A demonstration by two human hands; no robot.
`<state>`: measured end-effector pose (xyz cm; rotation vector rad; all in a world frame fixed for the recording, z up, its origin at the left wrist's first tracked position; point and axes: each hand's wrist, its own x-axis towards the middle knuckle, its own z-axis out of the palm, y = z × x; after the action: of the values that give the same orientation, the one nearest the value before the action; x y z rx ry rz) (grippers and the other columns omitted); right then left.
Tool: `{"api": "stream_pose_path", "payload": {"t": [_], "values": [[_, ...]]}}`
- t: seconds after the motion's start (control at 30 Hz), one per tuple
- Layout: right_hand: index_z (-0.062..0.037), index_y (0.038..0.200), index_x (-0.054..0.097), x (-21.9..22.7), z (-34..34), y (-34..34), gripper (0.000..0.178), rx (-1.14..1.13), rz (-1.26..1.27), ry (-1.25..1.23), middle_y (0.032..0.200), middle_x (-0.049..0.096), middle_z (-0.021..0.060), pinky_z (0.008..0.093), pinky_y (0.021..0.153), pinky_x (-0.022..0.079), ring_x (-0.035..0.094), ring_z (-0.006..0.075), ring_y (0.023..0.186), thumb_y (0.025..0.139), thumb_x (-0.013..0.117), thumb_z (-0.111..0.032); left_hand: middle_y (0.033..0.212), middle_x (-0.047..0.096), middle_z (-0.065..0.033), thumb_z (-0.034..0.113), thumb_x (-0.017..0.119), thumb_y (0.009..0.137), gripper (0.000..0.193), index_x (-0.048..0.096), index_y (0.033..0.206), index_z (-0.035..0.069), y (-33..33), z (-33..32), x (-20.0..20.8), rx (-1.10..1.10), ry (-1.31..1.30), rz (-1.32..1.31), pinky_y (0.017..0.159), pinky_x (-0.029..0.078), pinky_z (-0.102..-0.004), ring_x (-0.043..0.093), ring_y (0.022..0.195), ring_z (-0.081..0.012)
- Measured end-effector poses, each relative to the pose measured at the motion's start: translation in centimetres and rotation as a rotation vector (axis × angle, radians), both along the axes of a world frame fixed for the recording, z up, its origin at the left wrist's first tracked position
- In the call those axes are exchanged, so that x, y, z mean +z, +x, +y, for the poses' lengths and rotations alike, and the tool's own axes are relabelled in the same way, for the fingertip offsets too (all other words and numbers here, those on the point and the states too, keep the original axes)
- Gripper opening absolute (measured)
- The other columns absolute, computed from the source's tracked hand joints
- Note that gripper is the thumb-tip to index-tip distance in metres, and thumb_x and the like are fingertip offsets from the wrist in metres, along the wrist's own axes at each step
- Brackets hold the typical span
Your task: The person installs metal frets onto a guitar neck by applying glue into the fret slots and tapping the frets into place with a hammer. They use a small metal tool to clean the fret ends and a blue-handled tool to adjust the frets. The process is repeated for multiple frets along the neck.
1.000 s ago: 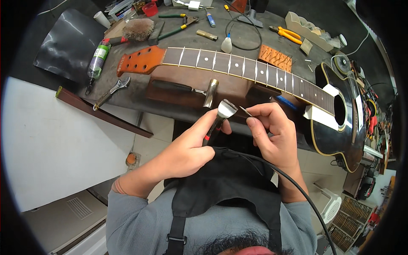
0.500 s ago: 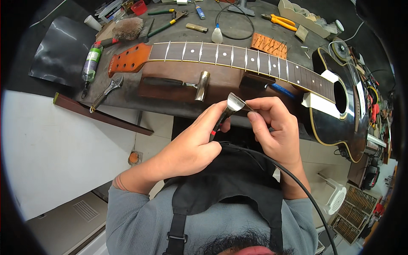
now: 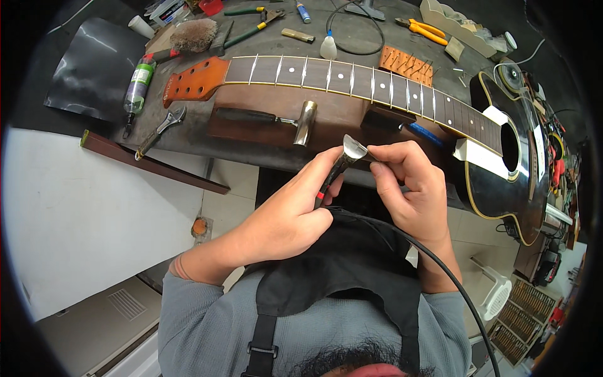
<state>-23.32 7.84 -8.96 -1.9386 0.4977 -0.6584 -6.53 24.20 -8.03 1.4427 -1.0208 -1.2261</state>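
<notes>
The left hand (image 3: 287, 217) grasped nippers (image 3: 352, 151); the right hand (image 3: 411, 185) pinched a thin strip (image 3: 370, 156), probably light and stiff, best held by one end.

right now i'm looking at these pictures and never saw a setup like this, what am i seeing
No machine here: these are a person's bare hands, seen from above by a wide fisheye camera on that person's head. The left grip holds a nipper-like tool; the right grip pinches a thin piece, mostly hidden, near the tool's metal head. On the dark bench are a guitar, a hammer, an adjustable wrench and orange-handled pliers.
</notes>
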Motion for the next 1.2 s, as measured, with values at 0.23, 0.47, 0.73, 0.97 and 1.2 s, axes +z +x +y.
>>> {"api": "stream_pose_path", "payload": {"t": [0.23, 0.47, 0.73, 0.97, 1.2], "values": [[0.0002, 0.115, 0.075, -0.1, -0.3, -0.2, 0.02, -0.018, 0.013, -0.094, 0.091, 0.08, 0.0122, 0.0311, 0.068, 0.059, 0.077, 0.0203, 0.075, 0.095, 0.078, 0.005, 0.119, 0.054, -0.0084, -0.001, 0.057, 0.099, 0.074, 0.034, 0.169, 0.0, -0.1, -0.3, -0.1, -0.022, -0.039, -0.063, 0.1, 0.048, -0.0339, 0.053, 0.106, -0.0174], [-0.0021, 0.111, 0.075, -0.2, -0.3, 0.1, 0.02, -0.045, -0.009, -0.156, 0.086, 0.078, 0.0097, 0.0335, 0.064, 0.055, 0.072, 0.0216, 0.069, 0.092, 0.082, 0.002, 0.124, 0.059, -0.0111, 0.015, 0.061, 0.114, 0.061, 0.036, 0.167, -0.003, -0.5, -0.4, -0.5, 0.014, -0.051, -0.025, 0.103, 0.049, -0.036, 0.056, 0.106, -0.0168], [-0.0058, 0.106, 0.075, 0.2, -0.9, 0.2, 0.02, -0.064, 0.038, -0.533, 0.079, 0.074, 0.0054, 0.0364, 0.062, 0.05, 0.064, 0.0229, 0.061, 0.089, 0.084, -0.002, 0.155, 0.058, -0.0224, 0.014, 0.061, 0.114, 0.062, 0.034, 0.168, -0.003, -0.6, -0.2, -0.9, 0.04, -0.055, -0.067, 0.12, 0.047, -0.0423, 0.06, 0.143, -0.029], [-0.0038, 0.115, 0.077, -0.3, -0.7, 0.5, 0.025, -0.001, -0.02, -0.342, 0.082, 0.074, 0.0096, 0.0381, 0.064, 0.052, 0.067, 0.0268, 0.065, 0.091, 0.079, 0.003, 0.147, 0.06, -0.0195, 0.013, 0.06, 0.114, 0.063, 0.033, 0.169, -0.003, -0.6, -0.2, -0.6, 0.011, -0.017, -0.079, 0.111, 0.05, -0.0394, 0.063, 0.125, -0.0242], [-0.0022, 0.114, 0.077, -0.2, -1.0, 0.0, 0.024, 0.034, 0.017, -0.316, 0.082, 0.073, 0.0108, 0.0366, 0.063, 0.052, 0.068, 0.0262, 0.067, 0.091, 0.079, 0.005, 0.131, 0.058, -0.0149, 0.009, 0.06, 0.111, 0.065, 0.032, 0.169, -0.004, -0.7, -0.3, -0.7, 0.014, -0.054, -0.106, 0.106, 0.049, -0.0377, 0.057, 0.11, -0.0221]]}}
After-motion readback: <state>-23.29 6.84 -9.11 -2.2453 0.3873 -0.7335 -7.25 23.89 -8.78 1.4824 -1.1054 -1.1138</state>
